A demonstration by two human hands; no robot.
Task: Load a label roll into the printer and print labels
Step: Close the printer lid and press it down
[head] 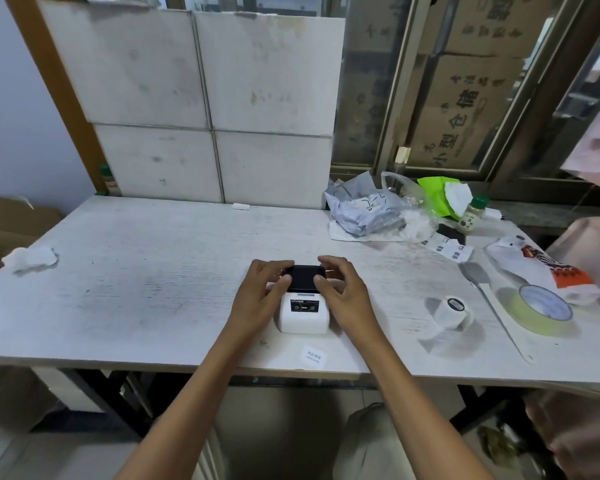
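A small white label printer [303, 315] with a black lid [303, 277] sits near the table's front edge. My left hand [262, 292] grips the lid's left side, thumb on top. My right hand [340, 287] holds the lid's right side, thumb pressed on its top. A white label roll [452, 311] in clear wrap stands on the table to the right of the printer, apart from both hands. A single printed label [313, 355] lies flat in front of the printer.
A yellow-green tape roll [541, 313] and a thin grey tool [482, 282] lie at the right. Plastic bags [368, 209], a spice bottle [471, 214] and loose labels [447, 249] crowd the back right. A crumpled tissue [30, 258] rests at the left. White boxes [201, 105] stand behind.
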